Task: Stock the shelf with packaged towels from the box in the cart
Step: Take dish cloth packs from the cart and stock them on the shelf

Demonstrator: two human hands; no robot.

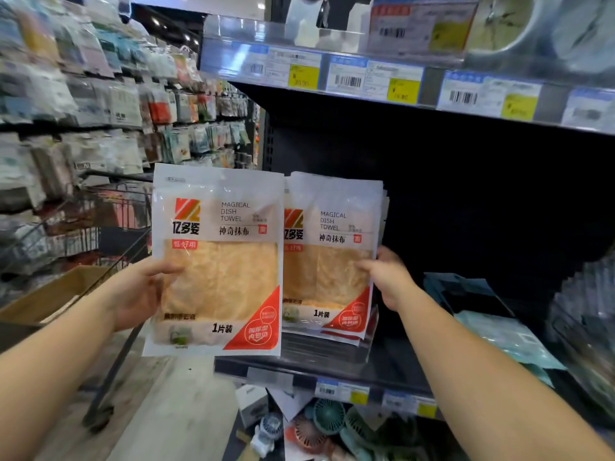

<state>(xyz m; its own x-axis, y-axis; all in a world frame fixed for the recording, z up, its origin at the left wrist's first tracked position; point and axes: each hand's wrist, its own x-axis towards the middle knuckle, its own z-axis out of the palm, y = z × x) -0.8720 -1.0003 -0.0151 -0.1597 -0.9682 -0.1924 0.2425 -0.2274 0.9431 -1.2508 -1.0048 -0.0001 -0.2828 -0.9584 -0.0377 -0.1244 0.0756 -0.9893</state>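
My left hand [139,291] grips a packaged dish towel [219,261] by its left edge and holds it upright in front of the shelf's left end. The pack is white with an orange cloth showing through. Just to its right, a stack of several matching packs [332,257] stands upright on the dark shelf [299,372]. My right hand [387,277] grips this stack at its right edge, thumb on the front. The cardboard box [50,297] sits in the cart [113,227] at the lower left, behind my left forearm.
Teal packaged goods [509,334] lie flat on the same shelf to the right. An upper shelf with price tags [366,74] runs overhead. Small fans [319,424] fill the level below. Hanging packets [100,94] line the aisle wall on the left.
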